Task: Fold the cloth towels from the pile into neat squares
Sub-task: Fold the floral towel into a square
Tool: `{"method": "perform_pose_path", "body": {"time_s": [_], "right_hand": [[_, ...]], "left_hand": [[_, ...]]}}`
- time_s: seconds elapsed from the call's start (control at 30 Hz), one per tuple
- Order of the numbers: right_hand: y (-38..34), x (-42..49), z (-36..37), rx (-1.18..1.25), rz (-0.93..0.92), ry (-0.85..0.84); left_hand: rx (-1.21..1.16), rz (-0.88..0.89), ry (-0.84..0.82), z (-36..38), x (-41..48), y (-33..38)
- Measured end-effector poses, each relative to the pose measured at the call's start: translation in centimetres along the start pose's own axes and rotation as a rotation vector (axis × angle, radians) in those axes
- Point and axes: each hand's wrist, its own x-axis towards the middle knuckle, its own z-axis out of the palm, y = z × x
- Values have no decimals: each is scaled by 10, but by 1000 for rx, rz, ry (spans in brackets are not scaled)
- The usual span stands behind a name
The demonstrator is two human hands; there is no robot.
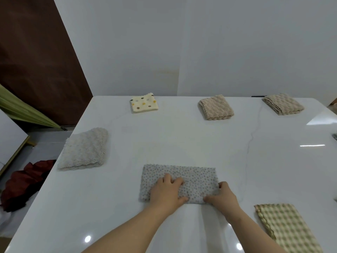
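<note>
Your dotted towel [193, 173] lies low in the frame's centre on the white table [182, 139]. It is pale grey with small dots, folded into a flat strip that runs left to right. Your left hand [167, 192] lies flat on its left half, fingers slightly spread and pressing down. Your right hand [223, 196] curls round the strip's right end, thumb at the near edge.

Five other folded towels sit well apart around it:
- a fluffy towel [85, 148] at left
- a cream towel [144, 103] at upper centre
- a beige towel [216, 107] right of that
- a second beige towel [283, 104] at upper right
- a checked towel [284, 227] at lower right

One red cloth [23, 183] lies on the floor at lower left.
</note>
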Motion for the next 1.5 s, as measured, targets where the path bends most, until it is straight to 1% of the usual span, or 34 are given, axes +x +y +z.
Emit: {"method": "perform_pose_path", "body": {"time_s": [0.13, 0.2, 0.27, 0.33, 0.4, 0.43, 0.53, 0.57, 0.7, 0.8, 0.9, 0.97, 1.03, 1.1, 1.13, 1.17, 1.23, 1.37, 1.5], "right_hand": [[3, 3, -1, -35, -12, 26], [2, 4, -1, -26, -16, 53], [-1, 5, 1, 36, -39, 88], [-6, 4, 3, 149, -63, 104], [-14, 4, 7, 260, -82, 103], [-18, 4, 10, 300, -94, 103], [-35, 2, 18, 384, -142, 84], [-41, 1, 22, 401, -162, 68], [-63, -9, 43, 401, -262, -22], [-74, -19, 62, 333, -327, -122], [-76, -24, 78, 222, -332, -254], [-75, -26, 84, 172, -323, -338], [-73, -27, 85, 157, -326, -369], [-71, -27, 84, 183, -333, -333], [-70, -27, 83, 202, -329, -296], [-69, -26, 81, 216, -324, -253], [-67, -23, 78, 222, -313, -178], [-60, -19, 73, 186, -284, -130], [-54, -15, 70, 120, -269, -113]], "left_hand": [[-23, -13, -48, -1, 4, 0], [-89, -9, -69, -4, 5, -3], [-264, -25, -55, -7, 7, -8], [-453, -62, 34, -11, 8, -15], [-561, -116, 125, -15, 8, -25], [-637, -165, 143, -16, 7, -30], [-980, -365, 88, -18, 4, -44], [-1082, -406, 66, -20, 3, -48], [-1431, -477, 14, -32, 1, -53], [-1566, -506, -13, -41, -4, -57], [-1584, -505, -60, -41, -4, -67], [-1545, -508, -78, -42, -5, -71], [-1375, -506, -49, -39, -3, -74], [-1144, -450, 12, -38, -4, -74], [-1077, -435, 34, -36, -2, -74], [-1055, -424, 44, -36, -1, -74], [-1090, -402, 65, -38, -1, -75], [-1079, -373, 83, -35, -3, -81], [-844, -379, 129, -29, -6, -88]]}}
